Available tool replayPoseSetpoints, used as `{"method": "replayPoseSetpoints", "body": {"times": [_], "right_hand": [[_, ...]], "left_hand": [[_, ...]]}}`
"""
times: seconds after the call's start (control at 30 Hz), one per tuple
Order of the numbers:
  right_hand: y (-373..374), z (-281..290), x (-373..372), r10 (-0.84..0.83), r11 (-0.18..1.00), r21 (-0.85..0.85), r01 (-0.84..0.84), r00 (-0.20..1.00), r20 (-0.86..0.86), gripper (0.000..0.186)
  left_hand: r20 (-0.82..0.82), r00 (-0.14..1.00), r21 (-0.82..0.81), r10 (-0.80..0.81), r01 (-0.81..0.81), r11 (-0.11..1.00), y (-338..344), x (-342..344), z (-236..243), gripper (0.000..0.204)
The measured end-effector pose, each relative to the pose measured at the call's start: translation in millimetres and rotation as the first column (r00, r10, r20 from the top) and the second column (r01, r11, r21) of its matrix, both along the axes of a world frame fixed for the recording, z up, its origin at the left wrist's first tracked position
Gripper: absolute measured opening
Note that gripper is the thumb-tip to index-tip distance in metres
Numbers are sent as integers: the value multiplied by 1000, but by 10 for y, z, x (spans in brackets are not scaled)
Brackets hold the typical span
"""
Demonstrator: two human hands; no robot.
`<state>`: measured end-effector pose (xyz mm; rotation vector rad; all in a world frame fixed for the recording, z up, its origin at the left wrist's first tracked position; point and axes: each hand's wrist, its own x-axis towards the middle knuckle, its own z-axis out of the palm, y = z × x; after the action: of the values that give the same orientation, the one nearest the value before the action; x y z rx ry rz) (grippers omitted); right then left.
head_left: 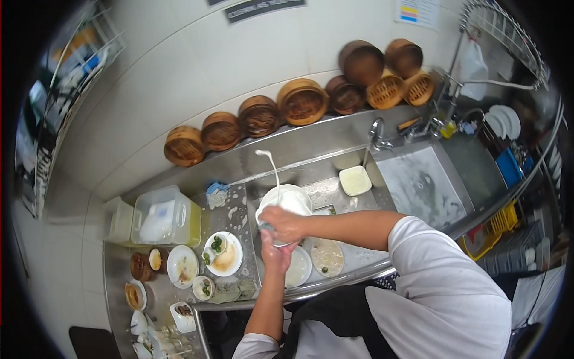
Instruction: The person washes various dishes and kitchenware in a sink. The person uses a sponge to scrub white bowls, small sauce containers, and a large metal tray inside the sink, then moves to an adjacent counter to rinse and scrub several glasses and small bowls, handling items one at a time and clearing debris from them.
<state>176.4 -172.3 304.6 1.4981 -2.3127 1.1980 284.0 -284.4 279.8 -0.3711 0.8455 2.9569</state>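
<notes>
My right hand and my left hand are closed together over the left sink basin. Between them shows a small greyish piece, too covered by fingers to name. Just beyond my hands lies a round white bowl. From its near side a slim, curved white streak rises toward the wall; I cannot tell whether it is a utensil or foam. On the near side of the basin are a white plate and a round dish with cloudy liquid.
A running faucet stands over a square white container. Foamy water fills the right basin. Bamboo steamers line the back ledge. On the left counter are used plates and clear plastic tubs.
</notes>
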Motion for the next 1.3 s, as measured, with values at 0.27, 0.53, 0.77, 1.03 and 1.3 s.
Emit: {"method": "replayPoseSetpoints", "body": {"times": [0.27,0.53,0.77,1.03,1.3], "right_hand": [[1166,907,297,191,658,739,-144,981,22,44],[1374,676,241,246,831,-346,436,269,931,65],[1543,-85,12,-758,540,229,810,350,551,55],[929,213,1089,-792,603,-215,768,544,-279,45],[2238,-390,856,457,494,-193,848,-65,887,49]], "left_hand": [[110,824,-89,-556,566,820,-196,-218,264,69],[-181,963,52,-197,210,976,296,-233,57,71],[42,924,19,-379,379,925,596,-25,104,53],[-6,957,207,-289,284,936,378,-408,-93,46],[-48,213,-943,-976,-333,-26,706,-182,461,32]]}}
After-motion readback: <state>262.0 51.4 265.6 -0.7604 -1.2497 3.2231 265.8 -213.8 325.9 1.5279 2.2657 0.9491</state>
